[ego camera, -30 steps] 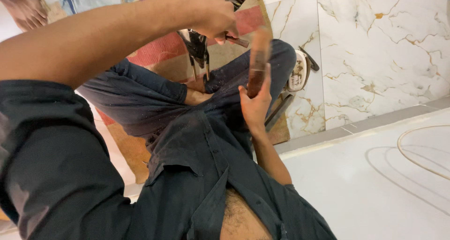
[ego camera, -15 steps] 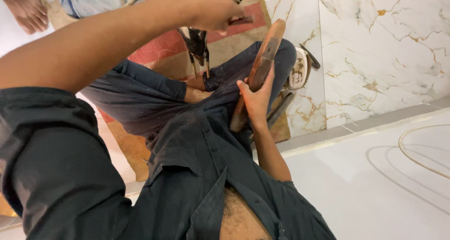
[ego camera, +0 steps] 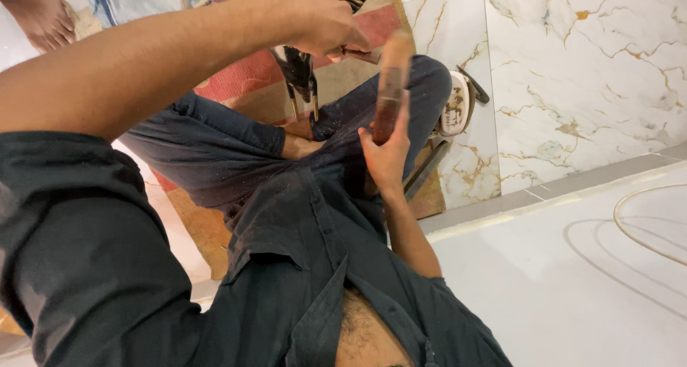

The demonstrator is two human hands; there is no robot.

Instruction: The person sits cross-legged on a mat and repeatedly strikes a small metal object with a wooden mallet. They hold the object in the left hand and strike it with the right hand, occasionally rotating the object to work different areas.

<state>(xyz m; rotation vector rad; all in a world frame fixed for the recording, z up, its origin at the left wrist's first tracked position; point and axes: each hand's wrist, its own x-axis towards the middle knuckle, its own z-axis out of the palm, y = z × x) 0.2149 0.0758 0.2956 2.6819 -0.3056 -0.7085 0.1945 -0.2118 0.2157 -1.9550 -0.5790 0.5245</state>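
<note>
Two hands are busy with one long brown piece, a wooden strip [ego camera: 390,88] as far as I can judge, standing nearly upright above the person's lap. One hand [ego camera: 386,152], which I take to be the right hand, wraps its lower half, fingers curled round the back and thumb pressed along the front. The other arm, which I take to be the left, crosses from the opposite side, and its hand [ego camera: 318,20] is closed about a small dark-handled tool [ego camera: 358,53] whose tip meets the strip near its top (whether blade or file I cannot tell, the spot being blurred).

Below are dark trousers [ego camera: 215,148] flecked with pale dust and a dark shirt [ego camera: 286,267]. Black metal tools [ego camera: 300,70] stand between the knees on a red-and-tan mat [ego camera: 243,73]. A sandal [ego camera: 454,109] leans against the marble wall [ego camera: 572,73], and a pale hose [ego camera: 644,224] curves over the white floor [ego camera: 544,281] towards its right edge. Another person's bare foot [ego camera: 43,16] shows at the top left corner.

To do this well, I would say, keep the lower grip firm so the strip cannot twist, and make short strokes clear of the thumb.
</note>
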